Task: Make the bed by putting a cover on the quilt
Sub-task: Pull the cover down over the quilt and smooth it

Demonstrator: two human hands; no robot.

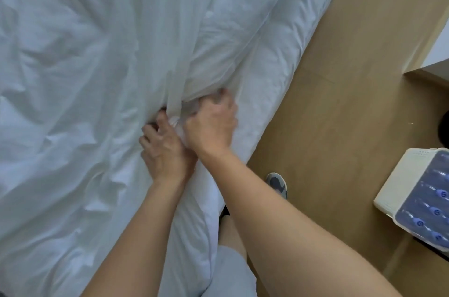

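Observation:
A white striped cover lies rumpled across the bed and fills the left and middle of the head view. The puffy white quilt shows along the bed's right edge, partly under the cover. Both hands meet at a bunched fold near the bed's edge. My left hand grips the gathered cloth with curled fingers. My right hand is just to its right, fingers curled round the same bunch of cover and quilt. The fingertips of both hands are hidden in the folds.
Tan wooden floor runs along the bed's right side. A white appliance with a blue panel stands at the right edge. My shoe and leg are close to the bed. A wooden furniture edge sits at the upper right.

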